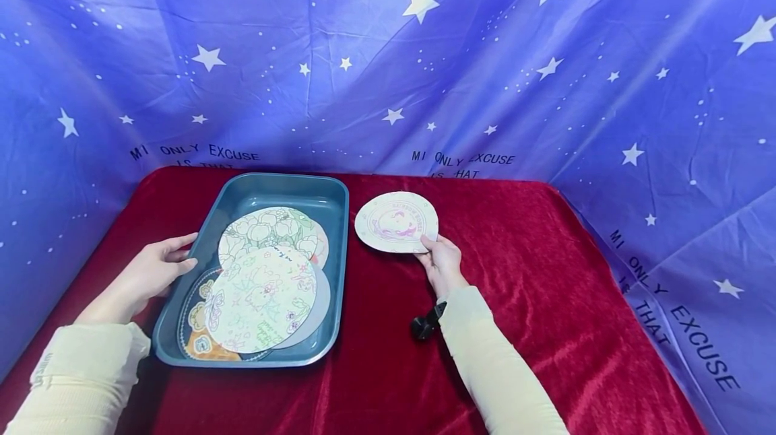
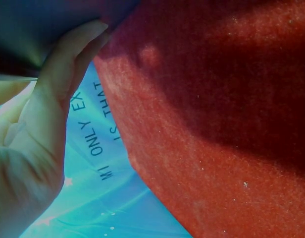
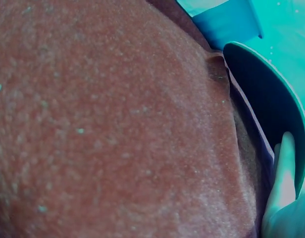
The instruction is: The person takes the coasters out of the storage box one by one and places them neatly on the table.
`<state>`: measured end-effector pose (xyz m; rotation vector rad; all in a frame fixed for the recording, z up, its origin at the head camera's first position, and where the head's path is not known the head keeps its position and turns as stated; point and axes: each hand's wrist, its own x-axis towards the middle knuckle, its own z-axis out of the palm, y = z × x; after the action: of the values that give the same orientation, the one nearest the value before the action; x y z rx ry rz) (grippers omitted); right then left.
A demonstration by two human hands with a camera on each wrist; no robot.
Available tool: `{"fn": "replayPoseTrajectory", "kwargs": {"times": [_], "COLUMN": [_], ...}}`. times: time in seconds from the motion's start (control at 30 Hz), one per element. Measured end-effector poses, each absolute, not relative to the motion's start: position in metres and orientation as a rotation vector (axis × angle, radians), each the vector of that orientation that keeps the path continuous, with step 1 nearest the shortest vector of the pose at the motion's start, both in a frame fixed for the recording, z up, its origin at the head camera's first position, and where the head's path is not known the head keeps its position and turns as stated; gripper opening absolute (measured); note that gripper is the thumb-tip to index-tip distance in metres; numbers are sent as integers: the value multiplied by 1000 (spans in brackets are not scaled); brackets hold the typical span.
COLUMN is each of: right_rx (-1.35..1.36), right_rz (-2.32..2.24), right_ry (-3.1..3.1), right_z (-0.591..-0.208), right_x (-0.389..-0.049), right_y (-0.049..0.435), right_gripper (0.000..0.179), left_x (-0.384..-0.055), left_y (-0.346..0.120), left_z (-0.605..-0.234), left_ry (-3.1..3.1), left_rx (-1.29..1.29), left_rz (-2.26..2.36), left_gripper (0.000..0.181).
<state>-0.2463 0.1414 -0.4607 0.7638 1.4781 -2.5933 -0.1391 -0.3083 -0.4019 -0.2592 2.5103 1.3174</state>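
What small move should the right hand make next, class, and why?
Perhaps move the pink-printed round mat leftward over the blue tray: the right hand holds it beside the tray, the left hand grips the tray's side, and other round mats lie inside.

Downward head view, close wrist views

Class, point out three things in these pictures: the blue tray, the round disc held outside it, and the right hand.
Blue tray point(image 1: 285, 189): head view, inner wall at the far end.
Held disc point(image 1: 396, 221): head view, middle of its printed face.
Right hand point(image 1: 445, 265): head view, middle of the hand.
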Motion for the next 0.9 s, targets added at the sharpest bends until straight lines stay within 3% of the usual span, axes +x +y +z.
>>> {"fn": "replayPoseTrajectory", "kwargs": {"times": [0.9], "right_rx": [743], "right_rz": [-2545], "right_ry": [1525], "right_z": [-463], "right_x": [-248], "right_y": [143], "right_gripper": [45], "left_x": [-139], "left_y": [-308], "left_z": [-403], "left_ry": [2512], "left_rx": [-266], "left_rz": [1330], "left_gripper": [67]}}
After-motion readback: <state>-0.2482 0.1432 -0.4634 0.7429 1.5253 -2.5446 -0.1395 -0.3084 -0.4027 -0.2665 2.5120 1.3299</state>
